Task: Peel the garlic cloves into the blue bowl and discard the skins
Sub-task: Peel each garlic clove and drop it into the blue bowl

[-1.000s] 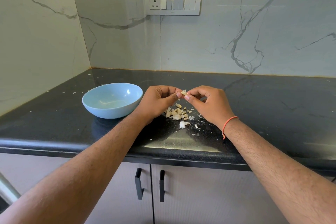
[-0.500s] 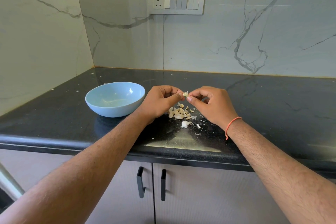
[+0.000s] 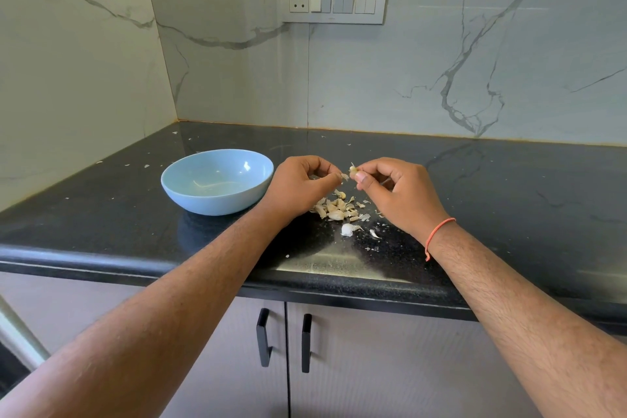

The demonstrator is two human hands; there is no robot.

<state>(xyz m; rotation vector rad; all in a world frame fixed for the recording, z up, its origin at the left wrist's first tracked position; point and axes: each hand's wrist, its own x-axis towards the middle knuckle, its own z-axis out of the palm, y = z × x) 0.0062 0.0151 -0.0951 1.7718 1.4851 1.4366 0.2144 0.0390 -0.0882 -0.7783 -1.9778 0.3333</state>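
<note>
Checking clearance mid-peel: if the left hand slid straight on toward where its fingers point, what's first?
The garlic clove pinched in the right hand, almost at once; the left hand fingertips nearly touch it, though depth is unclear.

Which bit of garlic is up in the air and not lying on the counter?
The small clove pinched in the right hand, beside the left hand. All the other garlic pieces lie on the black counter below.

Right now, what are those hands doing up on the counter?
A person is peeling garlic. The right hand pinches a small pale garlic clove, and the left hand pinches a bit of its skin. Both hover above a pile of papery garlic skins and cloves on the black speckled stone counter. The round light-blue bowl sits beside the left hand and looks empty.
</note>
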